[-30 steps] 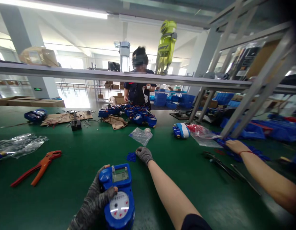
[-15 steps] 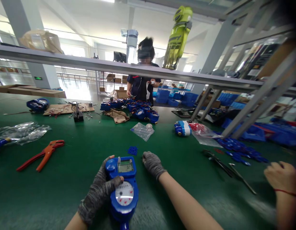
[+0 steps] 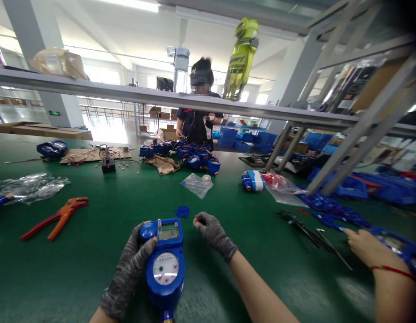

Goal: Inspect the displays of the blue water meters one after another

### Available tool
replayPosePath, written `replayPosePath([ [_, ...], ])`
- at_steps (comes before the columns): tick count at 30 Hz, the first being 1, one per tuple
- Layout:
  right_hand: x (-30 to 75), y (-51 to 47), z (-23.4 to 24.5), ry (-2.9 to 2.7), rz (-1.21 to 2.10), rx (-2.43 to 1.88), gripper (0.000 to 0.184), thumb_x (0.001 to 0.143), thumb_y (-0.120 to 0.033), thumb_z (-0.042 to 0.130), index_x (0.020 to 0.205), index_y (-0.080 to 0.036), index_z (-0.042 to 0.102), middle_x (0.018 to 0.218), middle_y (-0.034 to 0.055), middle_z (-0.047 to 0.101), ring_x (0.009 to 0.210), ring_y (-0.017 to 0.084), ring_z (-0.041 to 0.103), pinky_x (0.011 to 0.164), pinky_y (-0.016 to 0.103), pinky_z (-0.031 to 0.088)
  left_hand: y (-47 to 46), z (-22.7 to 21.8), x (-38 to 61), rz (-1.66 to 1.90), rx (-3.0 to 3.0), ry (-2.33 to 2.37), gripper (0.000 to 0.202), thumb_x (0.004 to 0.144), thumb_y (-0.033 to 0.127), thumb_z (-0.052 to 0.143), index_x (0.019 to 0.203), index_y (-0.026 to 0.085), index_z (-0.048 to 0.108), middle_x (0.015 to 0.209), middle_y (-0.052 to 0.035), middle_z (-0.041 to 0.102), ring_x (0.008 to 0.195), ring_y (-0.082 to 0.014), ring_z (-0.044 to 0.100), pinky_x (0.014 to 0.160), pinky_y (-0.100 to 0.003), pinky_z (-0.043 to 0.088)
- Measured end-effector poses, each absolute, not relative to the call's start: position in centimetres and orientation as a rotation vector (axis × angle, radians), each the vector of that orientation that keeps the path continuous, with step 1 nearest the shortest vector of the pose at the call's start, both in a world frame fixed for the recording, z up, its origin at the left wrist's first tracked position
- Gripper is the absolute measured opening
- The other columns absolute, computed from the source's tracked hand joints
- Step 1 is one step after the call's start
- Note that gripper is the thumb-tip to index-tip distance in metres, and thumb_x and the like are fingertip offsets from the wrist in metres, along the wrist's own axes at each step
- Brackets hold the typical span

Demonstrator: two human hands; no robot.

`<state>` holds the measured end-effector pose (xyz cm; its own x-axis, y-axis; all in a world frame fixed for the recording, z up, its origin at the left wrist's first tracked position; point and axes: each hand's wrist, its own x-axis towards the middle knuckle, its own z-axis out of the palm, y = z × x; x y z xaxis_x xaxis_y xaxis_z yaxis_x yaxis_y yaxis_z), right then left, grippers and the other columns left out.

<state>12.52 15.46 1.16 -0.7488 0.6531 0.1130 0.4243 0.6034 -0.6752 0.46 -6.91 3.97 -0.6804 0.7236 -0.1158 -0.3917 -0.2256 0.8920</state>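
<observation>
A blue water meter with a small display and a round dial lies on the green table before me. My left hand, in a grey fingerless glove, grips its upper left side, the thumb beside the display. My right hand, gloved the same way, is just right of the meter, apart from it. Its fingers are curled together in a pinch; whether something tiny is between them is hidden. A little pile of small blue parts lies just beyond, left of my right fingertips.
Orange pliers lie left, near clear plastic wrap. Ahead are a plastic bag and several blue meters. A shelf crosses above. At right, another person's hand is near black-handled tools.
My left thumb has slid from the dial up to beside the display. The other person's hand at right has reached inward, and a blue meter has come into view beside it.
</observation>
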Motion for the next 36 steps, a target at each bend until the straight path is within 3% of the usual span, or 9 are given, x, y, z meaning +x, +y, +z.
replayPosePath([
  [2, 13.7, 12.7, 3.0, -2.389, 1.169, -0.599, 0.013, 0.086, -0.025, 0.053, 0.09, -0.017, 0.061, 0.089, 0.003, 0.065, 0.082, 0.015, 0.06, 0.072, 0.023, 0.047, -6.7, 4.0, 0.6, 1.985, 0.396, 1.261, 0.064, 0.076, 0.035, 0.076, 0.131, 0.027, 0.045, 0.134, -0.009, 0.055, 0.119, -0.0315, 0.054, 0.103, -0.045, 0.044],
  [5, 14.9, 9.1, 5.4, -2.353, 1.253, -0.428, 0.007, 0.081, -0.022, 0.057, 0.083, -0.017, 0.062, 0.082, 0.0017, 0.064, 0.076, 0.014, 0.058, 0.068, 0.024, 0.046, -6.5, 4.1, 0.8, 2.002, 0.406, 1.269, 0.061, 0.076, 0.035, 0.075, 0.129, 0.027, 0.046, 0.133, -0.0085, 0.055, 0.12, -0.031, 0.054, 0.104, -0.043, 0.044],
  [13, 14.3, 7.1, 7.1, -2.61, 0.748, -0.558, 0.01, 0.078, -0.021, 0.054, 0.075, -0.017, 0.063, 0.077, 0.0042, 0.063, 0.07, 0.016, 0.055, 0.065, 0.027, 0.042, -6.1, 3.5, 0.6, 1.974, 0.419, 1.366, 0.07, 0.068, 0.038, 0.081, 0.128, 0.028, 0.047, 0.13, -0.0075, 0.058, 0.116, -0.0326, 0.056, 0.096, -0.042, 0.05],
  [20, 14.4, 6.5, 7.7, -2.729, 0.539, -0.472, 0.017, 0.081, -0.027, 0.053, 0.084, -0.019, 0.068, 0.09, 0.0075, 0.066, 0.079, 0.02, 0.06, 0.069, 0.03, 0.045, -5.8, 3.6, 0.3, 1.911, 0.276, 1.432, 0.085, 0.057, 0.046, 0.086, 0.13, 0.033, 0.045, 0.1, -0.0035, 0.071, 0.091, -0.0352, 0.067, 0.077, -0.044, 0.058],
  [24, 15.2, 5.8, 7.6, -2.786, 0.327, -0.363, 0.02, 0.082, -0.036, 0.055, 0.086, -0.02, 0.067, 0.094, 0.0098, 0.067, 0.081, 0.024, 0.06, 0.069, 0.034, 0.046, -5.9, 3.6, 0.0, 1.871, 0.267, 1.47, 0.087, 0.053, 0.048, 0.087, 0.129, 0.034, 0.047, 0.105, -0.003, 0.069, 0.095, -0.0354, 0.066, 0.08, -0.045, 0.058],
  [28, 15.6, 5.1, 7.0, -2.87, 0.219, -0.454, 0.025, 0.085, -0.043, 0.052, 0.084, -0.021, 0.066, 0.081, 0.0086, 0.069, 0.068, 0.023, 0.06, 0.062, 0.033, 0.044, -6.1, 3.6, -0.2, 1.832, 0.291, 1.518, 0.081, 0.058, 0.049, 0.084, 0.128, 0.037, 0.047, 0.109, -0.001, 0.069, 0.103, -0.0354, 0.063, 0.082, -0.043, 0.058],
  [33, 16.1, 4.2, 6.7, -2.814, 0.47, -0.65, 0.021, 0.08, -0.041, 0.056, 0.084, -0.023, 0.066, 0.055, 0.0026, 0.061, 0.042, 0.016, 0.05, 0.047, 0.027, 0.036, -6.0, 3.3, -0.5, 1.819, 0.317, 1.507, 0.075, 0.063, 0.046, 0.082, 0.13, 0.041, 0.047, 0.117, 0.0024, 0.066, 0.106, -0.0333, 0.062, 0.085, -0.039, 0.058],
  [36, 16.5, 5.4, 6.2, -2.657, 0.829, -0.574, 0.024, 0.086, -0.039, 0.05, 0.091, -0.023, 0.067, 0.065, 0.0013, 0.066, 0.051, 0.014, 0.057, 0.052, 0.024, 0.041, -6.1, 3.1, -0.5, 1.802, 0.287, 1.509, 0.081, 0.061, 0.05, 0.082, 0.132, 0.04, 0.045, 0.117, 0.0, 0.065, 0.104, -0.0353, 0.062, 0.082, -0.042, 0.059],
])
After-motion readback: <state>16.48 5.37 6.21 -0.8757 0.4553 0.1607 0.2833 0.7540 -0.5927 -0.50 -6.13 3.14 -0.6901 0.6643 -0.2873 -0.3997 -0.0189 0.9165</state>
